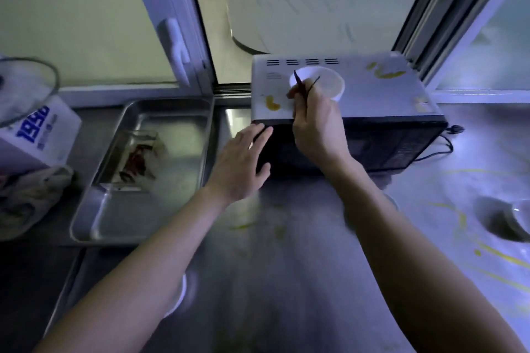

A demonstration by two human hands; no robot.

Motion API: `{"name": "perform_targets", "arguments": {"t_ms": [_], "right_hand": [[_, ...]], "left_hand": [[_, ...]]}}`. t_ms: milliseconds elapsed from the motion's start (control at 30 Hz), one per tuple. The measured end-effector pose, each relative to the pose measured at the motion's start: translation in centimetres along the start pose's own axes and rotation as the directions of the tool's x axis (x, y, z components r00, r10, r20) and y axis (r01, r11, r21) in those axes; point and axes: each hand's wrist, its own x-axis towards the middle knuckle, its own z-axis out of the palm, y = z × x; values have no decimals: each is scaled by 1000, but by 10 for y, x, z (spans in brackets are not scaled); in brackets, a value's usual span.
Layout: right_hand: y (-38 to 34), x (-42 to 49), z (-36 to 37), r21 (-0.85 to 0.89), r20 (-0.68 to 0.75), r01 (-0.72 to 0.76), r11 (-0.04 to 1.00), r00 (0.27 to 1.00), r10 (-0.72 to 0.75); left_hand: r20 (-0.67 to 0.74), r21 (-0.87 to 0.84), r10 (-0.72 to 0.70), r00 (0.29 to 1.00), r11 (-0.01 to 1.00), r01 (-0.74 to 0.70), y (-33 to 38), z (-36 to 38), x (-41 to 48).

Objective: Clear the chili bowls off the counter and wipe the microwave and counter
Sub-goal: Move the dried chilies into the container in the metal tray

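A white bowl [327,83] stands on top of the microwave [372,94], whose lid carries yellow smears [272,104]. My right hand [315,120] reaches over the bowl's near rim and pinches thin dark dried chilies [299,84] above it. My left hand [243,163] hovers flat with fingers apart at the microwave's front left corner, holding nothing. Part of another white bowl [179,292] shows under my left forearm on the steel counter [286,281].
A steel tray [183,135] at left holds dried chilies [137,157]. A white box [43,135], a cloth bag [31,198] and a glass lid [25,86] sit far left. Yellow streaks [499,255] and a round hole [504,218] mark the counter at right.
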Motion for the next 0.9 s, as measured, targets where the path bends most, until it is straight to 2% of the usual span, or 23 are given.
{"name": "perform_targets", "arguments": {"t_ms": [67,133,267,367,500,567,667,733,800,900], "right_hand": [[-24,-19,48,29,117,-8,1000,993,4],[-41,-37,102,-42,280,-71,997,957,80],[-60,-78,214,-156,602,-176,972,763,235],[-78,-102,290,-206,683,-161,965,683,259],[-112,-108,371,-251,677,-17,968,711,188],[-130,-96,399,-207,626,17,978,771,119],[-150,-66,433,-85,461,38,996,887,6],[-156,-45,456,-82,355,93,992,933,-58],[-150,-31,479,-173,364,128,977,930,-57],[-132,-26,498,-370,591,203,906,805,61]], "left_hand": [[-40,-16,-71,997,997,71,-31,-2,-44],[-31,-2,-217,976,976,217,-78,7,-105],[81,143,-440,894,893,427,-189,21,-241],[161,159,-550,820,834,528,-248,23,-313],[296,182,-646,703,761,623,-293,26,-347],[318,166,-622,715,779,604,-297,26,-346],[288,145,-603,744,795,589,-292,26,-346],[299,150,-599,742,798,584,-291,24,-346],[314,151,-597,739,799,581,-293,24,-345],[343,150,-594,728,800,582,-295,25,-345]]}}
